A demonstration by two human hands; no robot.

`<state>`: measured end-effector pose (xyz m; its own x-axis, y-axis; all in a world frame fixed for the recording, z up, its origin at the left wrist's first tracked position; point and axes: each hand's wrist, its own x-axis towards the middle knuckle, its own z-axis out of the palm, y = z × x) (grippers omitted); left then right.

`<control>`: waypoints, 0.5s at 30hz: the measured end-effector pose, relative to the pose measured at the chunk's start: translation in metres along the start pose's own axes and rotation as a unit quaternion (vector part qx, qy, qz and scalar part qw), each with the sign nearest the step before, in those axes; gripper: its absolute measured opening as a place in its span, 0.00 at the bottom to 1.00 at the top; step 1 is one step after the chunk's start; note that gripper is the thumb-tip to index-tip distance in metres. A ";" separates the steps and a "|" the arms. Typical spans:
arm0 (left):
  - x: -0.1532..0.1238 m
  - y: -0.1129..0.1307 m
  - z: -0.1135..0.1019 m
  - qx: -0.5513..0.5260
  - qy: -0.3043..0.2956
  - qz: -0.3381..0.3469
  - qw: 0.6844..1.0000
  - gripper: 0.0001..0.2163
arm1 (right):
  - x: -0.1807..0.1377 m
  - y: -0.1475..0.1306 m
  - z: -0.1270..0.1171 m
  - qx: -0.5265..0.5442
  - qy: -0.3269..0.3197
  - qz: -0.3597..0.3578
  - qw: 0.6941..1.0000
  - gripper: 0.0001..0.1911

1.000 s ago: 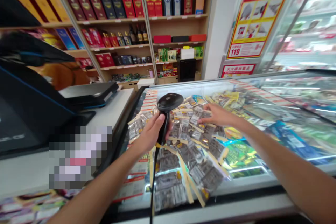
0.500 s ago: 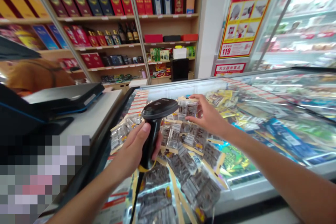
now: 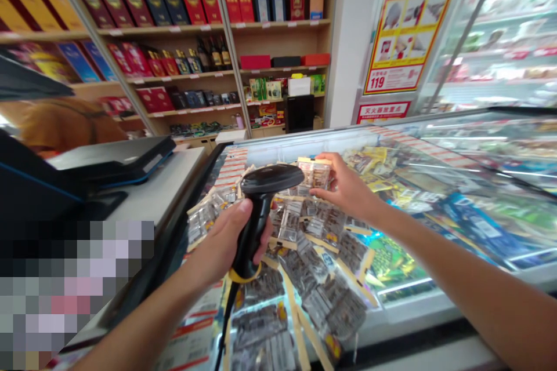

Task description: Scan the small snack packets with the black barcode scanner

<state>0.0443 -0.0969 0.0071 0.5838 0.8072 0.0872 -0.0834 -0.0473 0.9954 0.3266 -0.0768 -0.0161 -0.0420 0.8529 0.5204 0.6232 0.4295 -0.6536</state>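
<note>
Left hand (image 3: pixel 226 237) grips a matte black scanner (image 3: pixel 261 203); right hand (image 3: pixel 348 188) pinches a crinkly (clear) packet (image 3: pixel 315 173).

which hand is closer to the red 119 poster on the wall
The right hand, holding up a clear packet, is nearer the poster, below and left of it. The left hand grips the scanner lower and further left.

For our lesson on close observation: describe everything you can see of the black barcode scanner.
The scanner is black and looks like matte plastic, with a broad flattened head on a narrower handle. The left hand grips the handle, holding it roughly upright, head tipped toward the packet raised in the right hand. A yellow band rings the handle's base, where a dark cable drops down. It hangs above the packets on the freezer lid.
</note>
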 end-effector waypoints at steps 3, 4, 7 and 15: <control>0.001 0.000 0.001 -0.003 -0.004 0.011 1.000 0.28 | -0.002 0.000 0.001 0.002 -0.002 -0.002 1.000 0.33; 0.001 0.001 0.002 -0.001 -0.006 0.012 1.000 0.28 | -0.002 -0.001 0.002 0.001 -0.001 -0.003 1.000 0.33; 0.000 0.006 0.003 0.012 0.001 0.007 1.000 0.28 | 0.000 -0.001 0.001 0.000 0.005 0.001 1.000 0.34; -0.004 0.019 0.003 0.024 0.050 0.019 0.998 0.26 | 0.033 0.064 -0.089 0.179 0.111 0.134 0.968 0.36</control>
<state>0.0426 -0.1026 0.0262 0.4979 0.8586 0.1222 -0.0629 -0.1048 0.9925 0.4345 -0.0479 0.0078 0.2779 0.8802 0.3848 0.2762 0.3105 -0.9096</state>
